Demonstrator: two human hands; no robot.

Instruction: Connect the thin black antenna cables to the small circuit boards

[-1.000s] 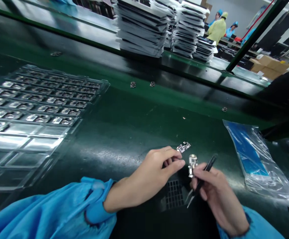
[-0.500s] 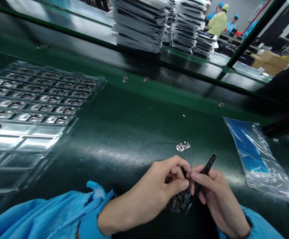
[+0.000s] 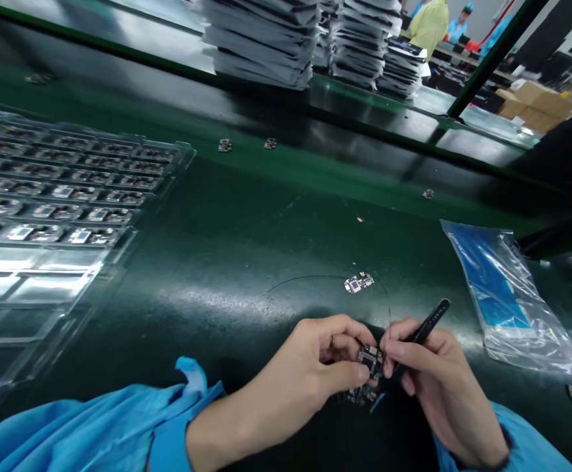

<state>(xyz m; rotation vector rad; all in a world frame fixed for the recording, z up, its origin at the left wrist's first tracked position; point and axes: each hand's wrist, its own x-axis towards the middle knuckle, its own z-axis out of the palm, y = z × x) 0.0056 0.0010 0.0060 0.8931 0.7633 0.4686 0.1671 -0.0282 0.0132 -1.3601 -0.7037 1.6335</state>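
My left hand (image 3: 310, 367) is closed, with a small dark circuit board (image 3: 370, 358) pinched between thumb and fingers. Close beside it, my right hand (image 3: 428, 364) is closed around black tweezers (image 3: 432, 320), whose upper end points up and to the right. A thin dark wire (image 3: 389, 308) rises from the right fingertips. Under the hands lie more small boards (image 3: 357, 395), partly hidden. Just beyond my hands rests a loose circuit board (image 3: 359, 283) on the green table, and a thin black cable (image 3: 298, 278) curves left from it.
At the left is a clear plastic tray (image 3: 77, 314), its far compartments filled with boards. A bag with a blue sheet (image 3: 497, 282) lies to the right. Several small boards sit along the back, one of them near the middle (image 3: 225, 145). Stacked packets (image 3: 261, 46) stand on the shelf.
My right hand has drawn slightly away to the right with the tweezers. The board in my left hand is now plainly visible between the hands. The whole view has shifted a little.
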